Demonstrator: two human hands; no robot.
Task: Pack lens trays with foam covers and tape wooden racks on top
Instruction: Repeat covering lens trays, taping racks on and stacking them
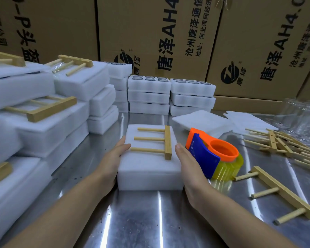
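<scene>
A white foam-covered lens tray (149,169) lies on the metal table in front of me, with a wooden rack (157,143) of three dowels lying flat on its top. My left hand (113,158) presses against the tray's left side, thumb on the top edge. My right hand (188,161) grips the tray's right side. Just right of that hand rests an orange and blue tape dispenser (213,154) with a yellow tape roll, touching the table.
Finished packs with taped racks (43,108) are stacked at the left. Uncovered lens trays (170,93) stand in stacks at the back. Flat foam covers (204,120) lie right of centre. Loose wooden racks (283,194) lie at the right. Cardboard boxes (150,33) form the back wall.
</scene>
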